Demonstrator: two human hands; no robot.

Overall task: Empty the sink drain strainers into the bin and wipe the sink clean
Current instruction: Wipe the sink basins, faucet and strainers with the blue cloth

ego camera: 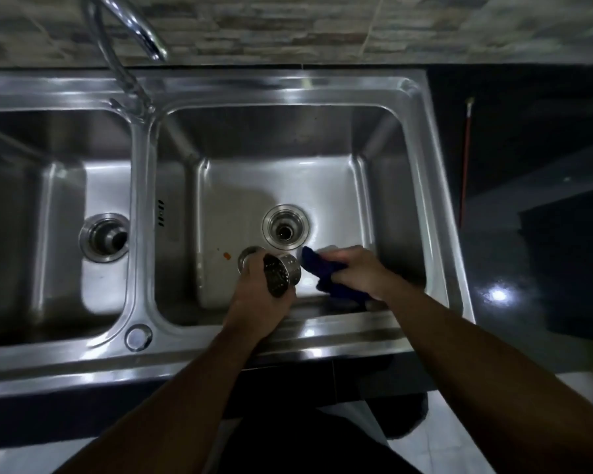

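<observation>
A double stainless steel sink (425, 186) fills the view. My left hand (257, 295) holds two perforated metal drain strainers (283, 273) over the near part of the right basin. My right hand (356, 268) presses a dark blue cloth (326, 271) onto the basin floor near the front right corner. The right drain (285, 227) is open, with no strainer in it. The left drain (105, 238) in the other basin is also open. A small orange scrap (226, 256) lies on the right basin floor, left of the strainers.
A chrome tap (127, 39) arches over the divider at the back. A thin red stick (465, 159) lies on the dark worktop (528, 138) to the right. A round plugged hole (138, 337) sits on the front rim. No bin is in view.
</observation>
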